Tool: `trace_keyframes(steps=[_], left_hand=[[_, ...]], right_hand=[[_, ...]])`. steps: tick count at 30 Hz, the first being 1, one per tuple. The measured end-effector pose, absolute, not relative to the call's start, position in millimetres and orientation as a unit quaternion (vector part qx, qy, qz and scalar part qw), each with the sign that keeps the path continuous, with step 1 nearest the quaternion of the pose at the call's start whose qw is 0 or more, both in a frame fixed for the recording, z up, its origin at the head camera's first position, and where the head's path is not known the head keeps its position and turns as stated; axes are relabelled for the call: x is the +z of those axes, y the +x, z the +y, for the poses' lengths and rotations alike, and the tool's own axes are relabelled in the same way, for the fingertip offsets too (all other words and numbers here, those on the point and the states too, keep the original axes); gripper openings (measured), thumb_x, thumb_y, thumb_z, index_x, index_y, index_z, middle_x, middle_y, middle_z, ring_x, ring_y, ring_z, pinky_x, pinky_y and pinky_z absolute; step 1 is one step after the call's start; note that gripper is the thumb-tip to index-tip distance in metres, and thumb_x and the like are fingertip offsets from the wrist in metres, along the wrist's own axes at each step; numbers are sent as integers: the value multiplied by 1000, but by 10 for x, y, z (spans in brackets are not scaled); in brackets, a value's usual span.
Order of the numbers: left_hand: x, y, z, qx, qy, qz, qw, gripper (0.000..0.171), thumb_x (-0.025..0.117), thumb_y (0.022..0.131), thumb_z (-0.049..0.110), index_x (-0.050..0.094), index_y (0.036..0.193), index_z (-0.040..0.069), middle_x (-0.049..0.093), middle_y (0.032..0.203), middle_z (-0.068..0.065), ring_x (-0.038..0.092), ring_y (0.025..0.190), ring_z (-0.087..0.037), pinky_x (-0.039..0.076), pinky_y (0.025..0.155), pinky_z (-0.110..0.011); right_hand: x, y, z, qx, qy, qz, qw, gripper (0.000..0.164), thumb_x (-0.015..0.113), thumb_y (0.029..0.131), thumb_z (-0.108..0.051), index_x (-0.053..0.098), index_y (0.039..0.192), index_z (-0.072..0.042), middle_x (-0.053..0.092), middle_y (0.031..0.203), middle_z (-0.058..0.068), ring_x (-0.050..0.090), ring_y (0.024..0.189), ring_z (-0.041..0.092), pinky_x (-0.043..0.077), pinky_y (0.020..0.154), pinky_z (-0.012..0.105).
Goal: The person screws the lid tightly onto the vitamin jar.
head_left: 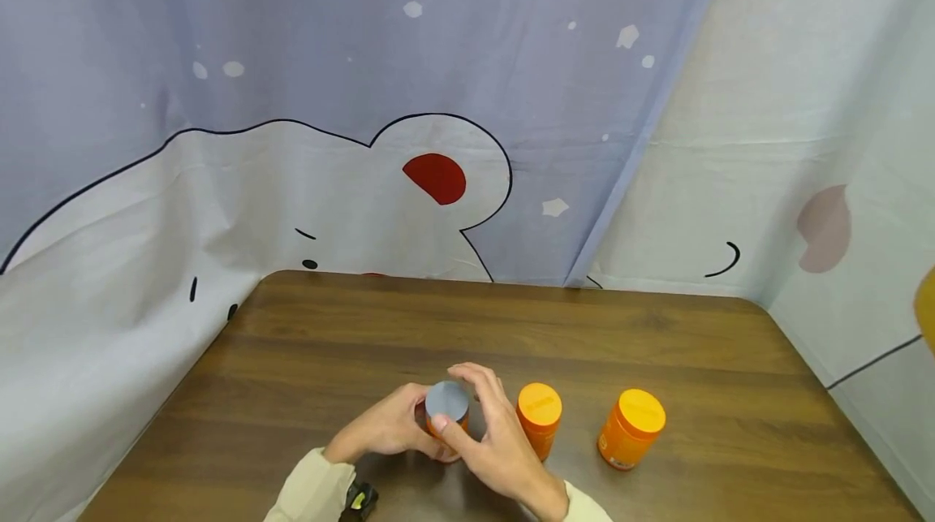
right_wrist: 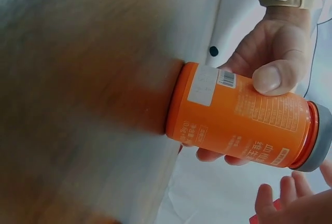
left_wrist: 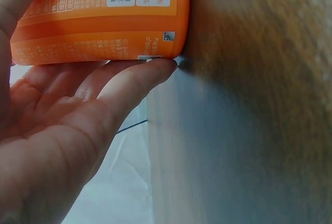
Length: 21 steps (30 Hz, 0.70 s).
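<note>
An orange vitamin bottle (right_wrist: 244, 115) with a printed label and a grey lid (head_left: 447, 398) is in front of me, its base right at the tabletop. My left hand (head_left: 390, 427) grips its side, thumb on the label and fingers behind, as the right wrist view shows. Around the lid hovers my right hand (head_left: 500, 449), fingers spread and loosely bent. In the head view its thumb overlaps the lid's near edge. The right wrist view has these fingertips (right_wrist: 264, 193) close by the lid.
Just right of my right hand stands a second orange bottle (head_left: 539, 424) with a yellow-orange lid. A third one (head_left: 630, 433) is farther right. Both are on the brown wooden table (head_left: 365, 327). A printed curtain (head_left: 329, 197) hangs along the table's back and sides.
</note>
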<state>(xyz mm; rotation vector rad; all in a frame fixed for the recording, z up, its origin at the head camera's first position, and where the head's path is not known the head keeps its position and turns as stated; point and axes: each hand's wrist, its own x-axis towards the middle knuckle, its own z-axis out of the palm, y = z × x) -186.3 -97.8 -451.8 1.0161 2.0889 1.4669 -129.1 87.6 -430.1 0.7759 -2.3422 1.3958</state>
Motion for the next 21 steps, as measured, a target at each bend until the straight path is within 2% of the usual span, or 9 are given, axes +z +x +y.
trace_keyframes(steps=[4, 9, 15, 21], left_hand=[[-4506, -1856, -961, 522, 349, 753, 198, 37, 79, 70, 20, 62, 103, 16, 65, 98, 2, 61, 88, -13, 49, 80, -28], [-4500, -1840, -966, 523, 341, 753, 206, 37, 78, 71, 19, 61, 103, 14, 65, 98, 2, 62, 87, -13, 49, 78, -27], [-4495, -1854, -970, 531, 339, 748, 209, 37, 78, 71, 18, 61, 103, 14, 64, 98, 1, 62, 87, -14, 50, 78, -28], [-4503, -1857, -970, 531, 343, 745, 211, 36, 78, 71, 17, 61, 103, 14, 64, 99, 1, 61, 88, -13, 49, 79, -28]], right_hand=[[-4287, -1298, 889, 508, 299, -793, 152, 40, 53, 91, -14, 43, 130, -18, 45, 130, 1, 45, 119, 20, 41, 90, 39], [-4292, -1298, 899, 508, 315, -786, 159, 44, 51, 87, -2, 44, 128, -16, 49, 126, 0, 46, 117, 19, 40, 90, 41], [-4293, -1317, 895, 503, 315, -787, 167, 43, 54, 85, -2, 46, 125, -15, 52, 121, 1, 48, 114, 17, 40, 92, 44], [-4313, -1317, 888, 500, 318, -787, 172, 32, 57, 87, -9, 49, 118, -11, 51, 119, 3, 48, 112, 18, 41, 92, 39]])
